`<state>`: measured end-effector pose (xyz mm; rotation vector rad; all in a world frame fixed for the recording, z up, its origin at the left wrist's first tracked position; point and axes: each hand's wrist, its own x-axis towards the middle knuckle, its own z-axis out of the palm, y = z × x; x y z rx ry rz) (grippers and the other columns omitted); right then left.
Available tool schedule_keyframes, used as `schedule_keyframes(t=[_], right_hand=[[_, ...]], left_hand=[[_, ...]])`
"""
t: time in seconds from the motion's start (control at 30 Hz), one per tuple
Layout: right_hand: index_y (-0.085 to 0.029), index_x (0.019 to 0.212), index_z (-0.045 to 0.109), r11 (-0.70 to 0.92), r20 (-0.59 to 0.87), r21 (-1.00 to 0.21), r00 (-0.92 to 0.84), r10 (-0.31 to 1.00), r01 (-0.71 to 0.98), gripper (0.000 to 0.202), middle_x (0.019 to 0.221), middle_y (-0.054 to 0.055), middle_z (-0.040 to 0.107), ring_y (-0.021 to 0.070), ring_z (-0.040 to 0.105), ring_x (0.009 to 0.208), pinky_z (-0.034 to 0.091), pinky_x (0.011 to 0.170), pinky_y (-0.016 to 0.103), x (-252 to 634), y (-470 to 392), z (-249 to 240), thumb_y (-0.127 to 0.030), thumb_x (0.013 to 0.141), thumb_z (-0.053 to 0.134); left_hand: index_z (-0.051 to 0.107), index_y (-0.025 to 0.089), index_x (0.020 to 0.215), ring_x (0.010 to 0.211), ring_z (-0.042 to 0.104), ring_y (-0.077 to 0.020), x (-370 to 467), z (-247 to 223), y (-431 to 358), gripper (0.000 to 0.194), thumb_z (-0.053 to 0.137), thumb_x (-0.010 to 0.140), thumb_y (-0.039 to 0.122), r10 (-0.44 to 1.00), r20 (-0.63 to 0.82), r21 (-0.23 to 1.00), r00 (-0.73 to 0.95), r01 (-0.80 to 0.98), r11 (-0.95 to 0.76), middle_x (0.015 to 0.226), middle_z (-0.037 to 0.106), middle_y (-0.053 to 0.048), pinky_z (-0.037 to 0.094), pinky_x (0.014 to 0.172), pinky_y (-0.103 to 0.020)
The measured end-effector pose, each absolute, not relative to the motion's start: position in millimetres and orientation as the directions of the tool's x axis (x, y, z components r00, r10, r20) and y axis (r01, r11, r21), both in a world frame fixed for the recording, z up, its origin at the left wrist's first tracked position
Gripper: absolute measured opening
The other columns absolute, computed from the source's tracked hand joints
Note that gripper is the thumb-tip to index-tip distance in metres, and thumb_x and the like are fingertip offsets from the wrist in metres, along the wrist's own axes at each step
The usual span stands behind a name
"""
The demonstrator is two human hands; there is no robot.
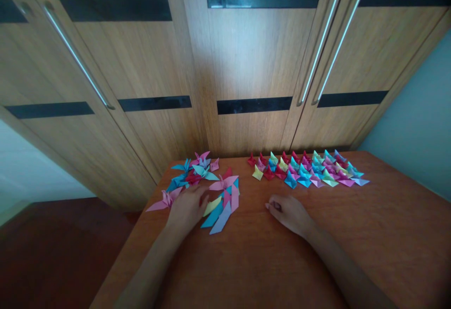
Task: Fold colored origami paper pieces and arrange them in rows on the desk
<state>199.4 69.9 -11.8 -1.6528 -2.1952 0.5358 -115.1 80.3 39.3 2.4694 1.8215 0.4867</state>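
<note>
My left hand (188, 204) is at the near side of a loose group of folded paper cranes, its fingers curled downward. Whatever they may hold is hidden from me. A pink paper crane (167, 199) lies just left of this hand. On its right are a yellow paper piece (212, 206), a blue one (213, 216) and a lilac one (221, 218), overlapping at an angle. Another pink crane (221, 183) lies beyond them. My right hand (289, 211) rests on the table in a loose fist, with nothing visible in it, apart from the paper.
Several rows of small folded paper pieces (291, 177) in many colours stand at the back right. Blue cranes (181, 177) lie at the back left. Behind the brown wooden table (246, 262) rises a wardrobe (246, 55) with metal handles.
</note>
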Motion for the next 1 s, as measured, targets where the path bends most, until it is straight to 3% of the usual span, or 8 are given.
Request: schedule_keyframes(t=[0.17,0.37,0.53,0.8,1.0], right_hand=[[-0.021,0.071,0.055,0.251,0.063,-0.498,-0.254,0.965,0.830,0.027,0.066,-0.001,0.060,0.0128,0.054,0.061,0.027,0.055,0.023,199,71,-13,-0.039,0.088,0.044],[-0.020,0.071,0.055,0.240,0.079,-0.521,-0.235,0.969,0.819,0.031,0.063,-0.001,0.059,0.0125,0.053,0.059,0.028,0.054,0.023,201,75,-19,-0.041,0.088,0.042],[-0.020,0.069,0.055,0.247,0.114,-0.537,-0.221,0.969,0.807,0.031,0.060,-0.001,0.058,0.0120,0.052,0.057,0.027,0.054,0.023,201,77,-23,-0.041,0.088,0.043],[-0.020,0.068,0.055,0.251,0.123,-0.559,-0.220,0.968,0.790,0.028,0.061,-0.001,0.058,0.0124,0.053,0.057,0.027,0.054,0.022,201,77,-20,-0.039,0.087,0.045],[-0.020,0.068,0.055,0.261,0.134,-0.570,-0.225,0.965,0.779,0.029,0.060,-0.001,0.057,0.0120,0.051,0.056,0.027,0.053,0.023,202,77,-22,-0.039,0.087,0.046]], left_hand=[[0.059,0.022,0.113,0.102,0.059,-0.0230,-118,60,120,0.029,0.042,0.089,0.026,0.913,0.334,0.057,0.235,0.962,-0.268,0.114,0.063,-0.007,0.044,0.087,-0.032],[0.063,0.020,0.106,0.107,0.056,-0.0277,-89,62,175,0.026,0.047,0.087,0.024,0.931,0.234,-0.100,0.280,0.960,-0.263,0.109,0.065,-0.011,0.040,0.091,-0.040],[0.067,0.013,0.095,0.099,0.060,-0.0320,-76,45,196,0.023,0.047,0.085,0.018,0.948,0.177,-0.136,0.263,0.961,-0.241,0.096,0.069,-0.018,0.036,0.091,-0.050],[0.067,0.012,0.092,0.089,0.065,-0.0302,-75,34,198,0.026,0.042,0.089,0.018,0.944,0.173,-0.127,0.282,0.956,-0.263,0.092,0.070,-0.017,0.038,0.086,-0.047],[0.068,0.016,0.090,0.092,0.062,-0.0279,-73,44,192,0.023,0.045,0.089,0.021,0.923,0.268,-0.062,0.278,0.961,-0.271,0.092,0.069,-0.012,0.038,0.087,-0.045]])
